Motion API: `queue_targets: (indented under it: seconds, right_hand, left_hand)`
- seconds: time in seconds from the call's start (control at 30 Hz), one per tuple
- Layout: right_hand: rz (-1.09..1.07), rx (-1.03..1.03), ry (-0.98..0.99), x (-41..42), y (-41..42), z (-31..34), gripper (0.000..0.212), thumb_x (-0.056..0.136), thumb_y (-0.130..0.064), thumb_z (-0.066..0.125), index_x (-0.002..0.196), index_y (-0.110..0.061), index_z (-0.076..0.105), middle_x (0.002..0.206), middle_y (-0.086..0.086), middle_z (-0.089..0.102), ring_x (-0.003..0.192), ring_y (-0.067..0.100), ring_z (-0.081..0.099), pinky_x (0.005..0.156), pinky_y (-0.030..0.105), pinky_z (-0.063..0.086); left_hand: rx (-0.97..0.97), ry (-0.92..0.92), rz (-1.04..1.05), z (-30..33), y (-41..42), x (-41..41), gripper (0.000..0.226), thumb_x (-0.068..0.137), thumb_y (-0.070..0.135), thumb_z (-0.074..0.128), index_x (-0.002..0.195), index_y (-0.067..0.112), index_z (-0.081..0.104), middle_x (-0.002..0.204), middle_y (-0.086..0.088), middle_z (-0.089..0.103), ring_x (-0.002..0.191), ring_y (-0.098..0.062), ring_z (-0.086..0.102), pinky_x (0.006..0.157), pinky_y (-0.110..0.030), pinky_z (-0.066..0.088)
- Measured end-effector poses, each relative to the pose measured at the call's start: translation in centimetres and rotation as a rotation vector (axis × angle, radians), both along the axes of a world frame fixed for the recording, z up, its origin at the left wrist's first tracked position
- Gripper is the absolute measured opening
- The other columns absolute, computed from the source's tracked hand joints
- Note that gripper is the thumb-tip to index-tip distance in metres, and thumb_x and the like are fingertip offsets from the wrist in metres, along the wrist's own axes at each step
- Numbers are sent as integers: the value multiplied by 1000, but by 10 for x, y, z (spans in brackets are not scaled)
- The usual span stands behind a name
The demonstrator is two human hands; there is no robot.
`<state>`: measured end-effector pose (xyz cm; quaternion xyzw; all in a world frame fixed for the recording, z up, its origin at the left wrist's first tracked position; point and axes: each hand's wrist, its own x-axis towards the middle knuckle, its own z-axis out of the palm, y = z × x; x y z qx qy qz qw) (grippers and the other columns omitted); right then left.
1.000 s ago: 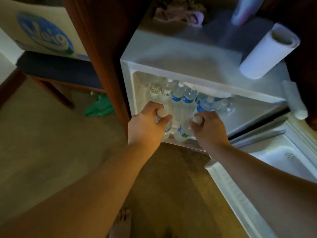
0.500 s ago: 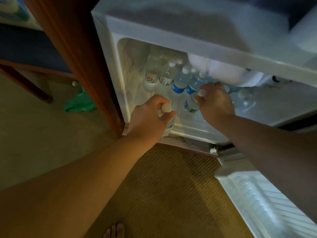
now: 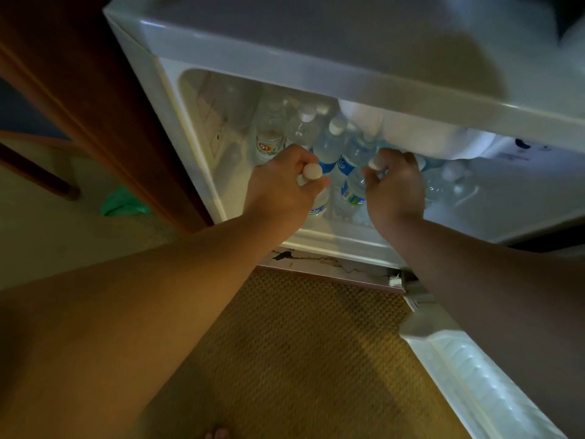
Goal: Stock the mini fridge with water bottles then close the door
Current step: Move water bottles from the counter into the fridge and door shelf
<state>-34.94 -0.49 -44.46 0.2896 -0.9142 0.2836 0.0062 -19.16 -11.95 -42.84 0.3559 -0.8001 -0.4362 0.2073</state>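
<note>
The white mini fridge (image 3: 316, 74) stands open, its door (image 3: 474, 375) swung out at the lower right. Both my hands are inside the front of the cavity. My left hand (image 3: 281, 188) grips a white-capped water bottle (image 3: 318, 207) by the neck. My right hand (image 3: 395, 188) holds a second bottle (image 3: 351, 191) with a blue and green label, also near its cap. Behind them stand several more water bottles (image 3: 329, 144), one with a red label (image 3: 269, 144). More bottles (image 3: 443, 182) lie to the right under the white freezer box (image 3: 411, 134).
A dark wooden panel (image 3: 95, 106) flanks the fridge on the left. A green cloth (image 3: 123, 204) lies on the floor beside it. A woven brown mat (image 3: 300, 359) covers the floor in front, with my toes (image 3: 218, 434) at the bottom edge.
The camera has moved closer and lower toward the fridge. Both hands have pushed their bottles deeper into the cavity, the right hand moving further back toward the freezer box.
</note>
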Motion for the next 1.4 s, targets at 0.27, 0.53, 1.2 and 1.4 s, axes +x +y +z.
queue_targets:
  seconds: [0.27, 0.53, 1.2, 1.4]
  right_hand:
    - [-115, -189, -108, 2, 6, -16, 41, 91, -37, 71, 126, -16, 66, 118, 4, 68, 106, 21, 63, 87, 27, 44]
    - [-98, -224, -143, 21, 33, -25, 51, 88, -18, 74, 135, -16, 55, 128, 9, 47, 96, 23, 64, 89, 37, 54]
    - [59, 151, -229, 65, 79, -12, 65, 99, -33, 57, 159, -24, 34, 162, -1, 37, 148, 20, 34, 118, 43, 37]
    - [225, 235, -131, 98, 97, 54, 66, 101, -45, 50, 160, -27, 29, 167, 1, 27, 154, 23, 24, 120, 47, 33]
  left_hand:
    - [-63, -7, -84, -7, -9, -30, 27, 86, 35, 82, 107, 26, 67, 102, 14, 72, 93, -3, 67, 71, -4, 43]
    - [-178, -33, -119, -25, -21, -64, 27, 84, 29, 83, 104, 20, 68, 88, 13, 70, 79, -7, 65, 68, -6, 42]
    - [-51, -88, 42, 13, 3, -37, 48, 95, 39, 71, 139, 27, 59, 131, 6, 68, 114, -15, 67, 96, -28, 51]
    - [-31, -154, 36, 71, 60, 40, 38, 101, 39, 61, 139, 35, 62, 141, 12, 63, 127, -10, 60, 108, -32, 49]
